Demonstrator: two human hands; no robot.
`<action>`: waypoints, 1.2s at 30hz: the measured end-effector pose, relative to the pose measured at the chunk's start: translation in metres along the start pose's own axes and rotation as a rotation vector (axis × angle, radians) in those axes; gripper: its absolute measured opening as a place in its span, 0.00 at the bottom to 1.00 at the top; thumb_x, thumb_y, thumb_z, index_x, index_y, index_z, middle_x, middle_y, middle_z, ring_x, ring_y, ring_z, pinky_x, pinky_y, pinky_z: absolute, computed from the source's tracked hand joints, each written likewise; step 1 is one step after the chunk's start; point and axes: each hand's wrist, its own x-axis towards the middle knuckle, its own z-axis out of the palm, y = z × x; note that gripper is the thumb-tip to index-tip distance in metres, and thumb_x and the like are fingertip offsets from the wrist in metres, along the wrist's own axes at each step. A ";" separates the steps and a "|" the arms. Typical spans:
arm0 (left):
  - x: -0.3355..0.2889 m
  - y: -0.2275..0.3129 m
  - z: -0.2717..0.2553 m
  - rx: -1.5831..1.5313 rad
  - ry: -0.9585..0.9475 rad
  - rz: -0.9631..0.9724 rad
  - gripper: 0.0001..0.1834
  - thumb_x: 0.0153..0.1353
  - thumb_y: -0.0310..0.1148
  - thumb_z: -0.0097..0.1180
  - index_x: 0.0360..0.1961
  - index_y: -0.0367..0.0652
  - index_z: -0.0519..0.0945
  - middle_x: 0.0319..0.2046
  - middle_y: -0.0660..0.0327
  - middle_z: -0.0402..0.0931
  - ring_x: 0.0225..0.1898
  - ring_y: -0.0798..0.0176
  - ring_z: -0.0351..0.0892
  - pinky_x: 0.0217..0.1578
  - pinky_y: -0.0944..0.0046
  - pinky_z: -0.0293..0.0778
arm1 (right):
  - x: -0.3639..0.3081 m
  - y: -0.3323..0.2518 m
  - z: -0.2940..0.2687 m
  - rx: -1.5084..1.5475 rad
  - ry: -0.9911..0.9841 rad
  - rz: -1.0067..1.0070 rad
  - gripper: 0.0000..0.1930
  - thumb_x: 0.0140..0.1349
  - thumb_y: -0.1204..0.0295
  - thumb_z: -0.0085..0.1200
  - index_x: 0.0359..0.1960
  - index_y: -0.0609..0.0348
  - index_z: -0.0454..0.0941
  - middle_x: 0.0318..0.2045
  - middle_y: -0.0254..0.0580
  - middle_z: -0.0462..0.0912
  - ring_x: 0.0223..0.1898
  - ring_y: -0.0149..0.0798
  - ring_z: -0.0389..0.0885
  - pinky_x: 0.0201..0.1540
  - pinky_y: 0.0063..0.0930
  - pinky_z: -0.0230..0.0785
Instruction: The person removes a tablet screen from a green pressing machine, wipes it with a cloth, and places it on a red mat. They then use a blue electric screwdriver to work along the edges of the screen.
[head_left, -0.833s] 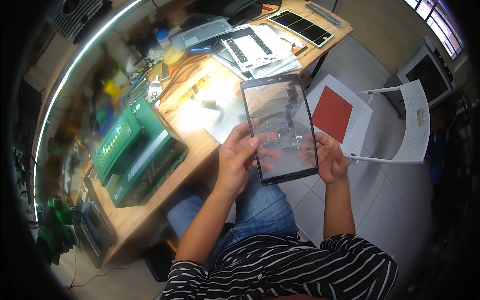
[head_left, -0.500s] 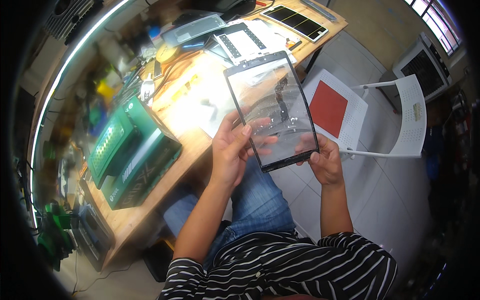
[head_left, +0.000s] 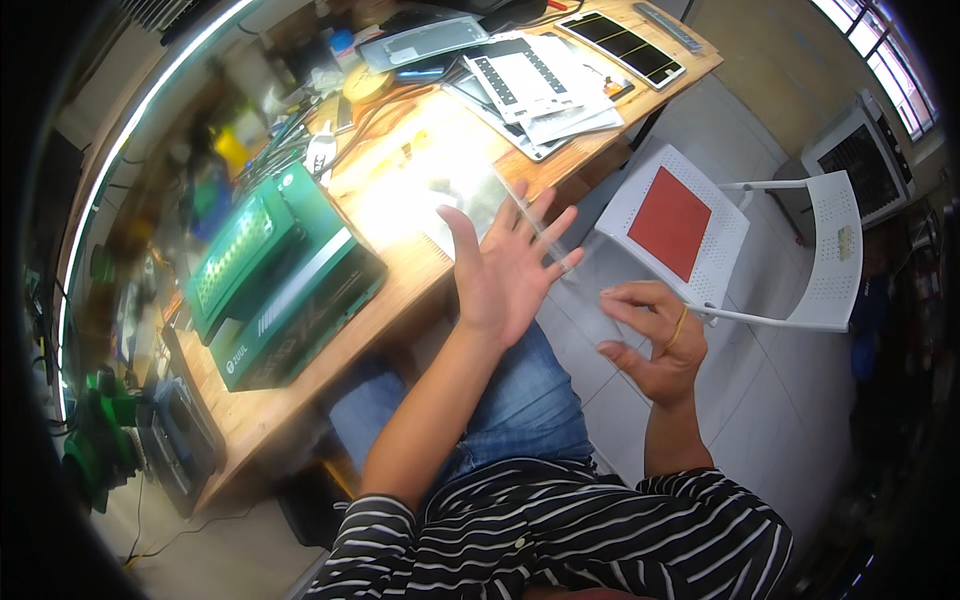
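Note:
My left hand [head_left: 505,275] is raised over my lap beside the table edge, palm up, its fingers spread wide. A thin, pale, see-through edge [head_left: 549,236], blurred, slants across its fingers; I cannot tell whether it belongs to a clear sheet or pane. To the right, my right hand [head_left: 660,345] has curved fingers and a thumb held apart, with a visible gap between them. A yellowish ring [head_left: 679,329] circles one of its fingers. Nothing solid shows between that thumb and the fingers. The black-framed glass panel cannot be made out.
On the wooden table [head_left: 400,290] stand a green box [head_left: 300,320], a glaring lit patch, white sheet-like parts [head_left: 530,80], a dark-faced panel [head_left: 622,47] and scattered tools. A white chair [head_left: 735,230] with a red pad [head_left: 670,222] is at right.
Half a second ago both hands held a black-framed clear panel; it no longer shows as such. My left fingers have spread and my right hand has loosened. The view has shifted slightly.

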 end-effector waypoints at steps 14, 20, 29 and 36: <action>0.013 -0.004 0.001 -0.406 -0.314 -0.032 0.62 0.53 0.84 0.36 0.77 0.48 0.47 0.76 0.47 0.43 0.76 0.40 0.44 0.70 0.30 0.49 | -0.014 0.004 0.013 -0.247 0.019 0.081 0.27 0.44 0.75 0.70 0.51 0.57 0.82 0.60 0.47 0.76 0.68 0.55 0.67 0.69 0.48 0.58; 0.019 -0.006 0.010 0.152 -0.079 -0.032 0.52 0.64 0.73 0.40 0.72 0.38 0.57 0.69 0.42 0.61 0.70 0.42 0.62 0.66 0.40 0.62 | -0.008 0.028 -0.003 -0.059 0.423 0.252 0.16 0.61 0.76 0.63 0.51 0.68 0.80 0.41 0.49 0.87 0.44 0.45 0.87 0.51 0.34 0.77; -0.024 -0.008 -0.015 0.615 -0.201 -0.171 0.41 0.66 0.48 0.59 0.72 0.35 0.58 0.59 0.41 0.74 0.60 0.47 0.76 0.64 0.52 0.67 | 0.051 0.109 -0.088 0.865 0.607 0.559 0.16 0.71 0.63 0.54 0.50 0.65 0.77 0.36 0.45 0.86 0.33 0.38 0.88 0.28 0.29 0.82; -0.120 0.005 -0.093 0.641 -0.006 -0.423 0.34 0.67 0.38 0.59 0.69 0.33 0.64 0.56 0.41 0.77 0.58 0.48 0.79 0.62 0.54 0.69 | 0.131 0.236 -0.144 0.880 0.719 0.586 0.13 0.70 0.62 0.57 0.45 0.59 0.78 0.37 0.37 0.85 0.37 0.36 0.85 0.33 0.29 0.82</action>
